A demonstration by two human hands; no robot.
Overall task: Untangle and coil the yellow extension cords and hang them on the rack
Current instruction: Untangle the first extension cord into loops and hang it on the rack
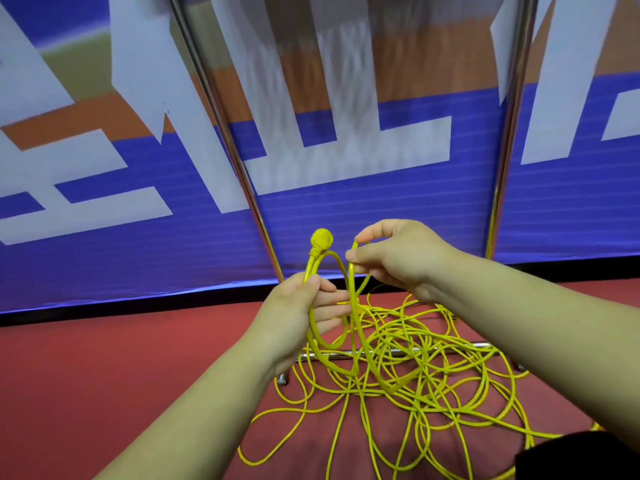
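Cord (353,306) pinched by both hands' fingers (360,256); the tangle (433,368) at five o'clock could knot if pulled.

The left hand (304,306) grips a small loop of yellow cord (349,306), its plug (322,239) sticking up at twelve o'clock. The right hand (398,258) pinches the cord at two o'clock. Tangled cords (433,375) sprawl over the red floor (104,358) and the rack's base bar (332,356).
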